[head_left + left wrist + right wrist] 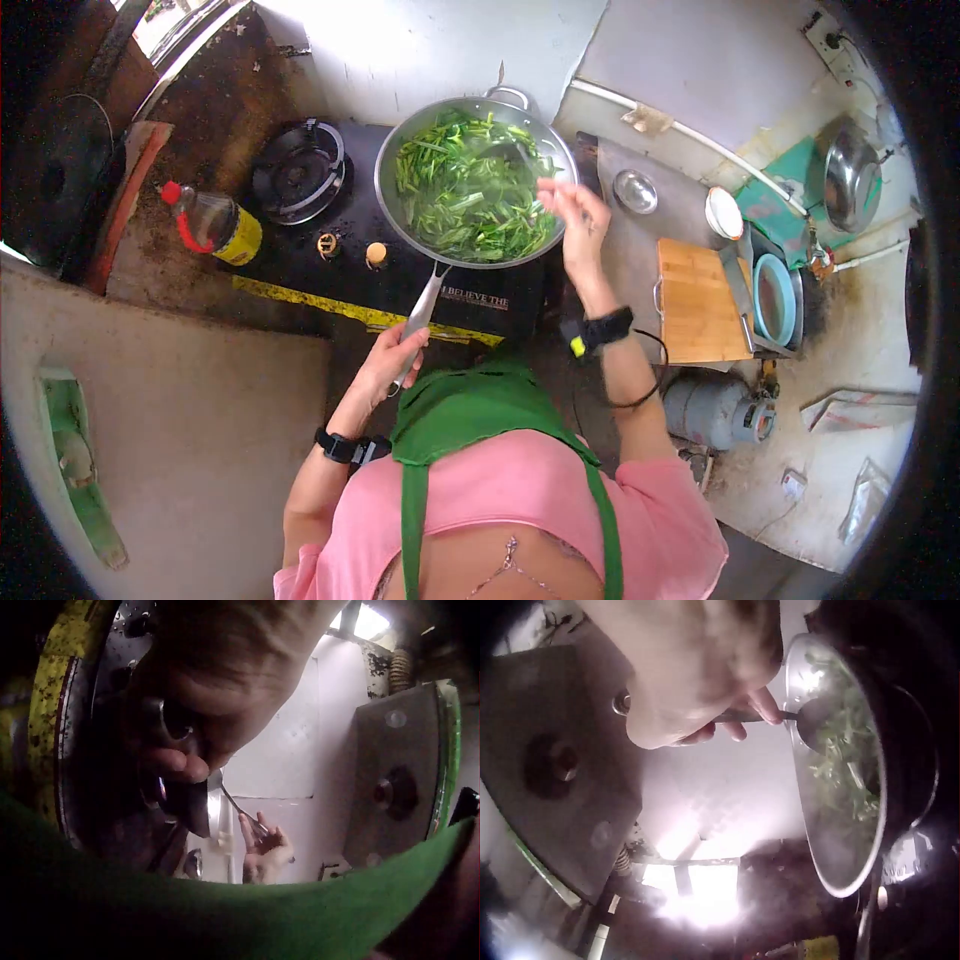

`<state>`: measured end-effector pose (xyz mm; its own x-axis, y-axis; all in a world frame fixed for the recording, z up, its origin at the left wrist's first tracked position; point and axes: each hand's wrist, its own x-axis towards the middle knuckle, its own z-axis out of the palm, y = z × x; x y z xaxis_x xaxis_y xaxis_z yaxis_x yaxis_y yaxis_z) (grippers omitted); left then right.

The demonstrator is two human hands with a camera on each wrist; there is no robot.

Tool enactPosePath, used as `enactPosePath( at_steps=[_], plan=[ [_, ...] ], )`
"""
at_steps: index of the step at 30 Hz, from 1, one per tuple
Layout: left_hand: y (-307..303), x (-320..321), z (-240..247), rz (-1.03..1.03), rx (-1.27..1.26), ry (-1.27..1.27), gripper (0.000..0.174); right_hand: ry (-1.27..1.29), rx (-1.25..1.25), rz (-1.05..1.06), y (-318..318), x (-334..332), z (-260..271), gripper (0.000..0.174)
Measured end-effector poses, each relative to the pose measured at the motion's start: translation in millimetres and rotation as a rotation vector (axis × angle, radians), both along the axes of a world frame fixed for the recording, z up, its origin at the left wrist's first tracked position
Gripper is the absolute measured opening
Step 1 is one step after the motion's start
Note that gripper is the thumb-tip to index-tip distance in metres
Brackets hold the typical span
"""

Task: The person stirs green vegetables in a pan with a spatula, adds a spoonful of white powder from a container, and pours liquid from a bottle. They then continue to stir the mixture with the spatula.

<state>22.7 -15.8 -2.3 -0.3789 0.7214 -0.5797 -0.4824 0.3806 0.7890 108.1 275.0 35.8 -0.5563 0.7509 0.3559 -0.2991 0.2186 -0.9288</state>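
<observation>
A steel wok full of chopped leafy greens sits on the black stove. My left hand grips the wok's long metal handle, fingers wrapped round it in the left wrist view. Above the wok's right rim, my right hand holds a metal spatula by its handle. In the right wrist view the rounded spatula head dips in among the greens. Haze over the wok blurs the spatula in the head view.
Left of the wok are an unused burner and an oil bottle with a red cap. To the right stand a small metal bowl, a white bowl, a cutting board and a cleaver. A gas cylinder stands below.
</observation>
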Motion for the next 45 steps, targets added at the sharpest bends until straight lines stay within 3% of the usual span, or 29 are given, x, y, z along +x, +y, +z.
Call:
enactPosePath(
  at_steps=[4,8,10,12,14,16,20,22,24,30,32,35,41,45],
  plan=[
    [-0.2,0.8,0.1,0.003,-0.018,0.005,0.025,-0.188,-0.054,0.169,-46.0,44.8,16.6,0.018],
    [-0.6,-0.8,2.3,-0.024,-0.019,0.018,0.025,-0.227,-0.012,0.262,-38.4,72.6,69.3,0.019],
    [-0.5,-1.1,2.4,-0.032,-0.026,0.041,0.026,-0.330,0.127,0.319,-36.3,81.3,88.7,0.019],
    [0.1,-0.8,1.6,-0.003,-0.021,0.012,0.026,-0.376,0.271,0.347,-30.7,67.7,60.0,0.015],
    [1.2,-1.1,-0.9,0.004,-0.005,0.016,0.026,-0.250,0.410,0.238,-22.6,38.9,19.5,0.012],
    [-3.6,1.8,-0.7,0.004,0.002,0.015,0.027,-0.213,0.314,0.188,-4.5,10.2,7.9,0.012],
    [-1.6,1.3,0.3,0.000,-0.020,0.011,0.027,-0.238,0.260,0.176,-2.8,-15.9,34.8,0.014],
    [0.0,1.0,-0.8,0.000,-0.021,0.019,0.027,-0.037,0.251,0.242,-1.1,-31.8,15.1,0.014],
    [-0.7,1.1,-1.7,0.012,-0.007,0.015,0.027,-0.181,0.223,0.278,-13.9,-18.3,-1.4,0.011],
    [-0.2,-0.7,2.2,0.000,-0.013,-0.012,0.027,-0.309,0.381,0.341,-32.1,50.8,72.4,0.009],
    [-0.7,-0.7,3.0,-0.003,-0.019,-0.015,0.027,-0.306,0.413,0.343,-33.5,48.8,68.5,0.008],
    [1.9,0.2,6.3,0.003,-0.028,0.004,0.026,-0.282,0.467,0.226,-25.5,9.0,20.5,0.007],
    [-1.6,0.9,0.2,0.010,-0.001,-0.009,0.027,-0.294,0.514,-0.029,-15.6,-29.0,70.5,0.019],
    [-1.6,2.7,-5.5,0.031,0.040,0.012,0.028,-0.167,0.372,-0.080,14.9,-51.9,41.6,0.018]
  ],
)
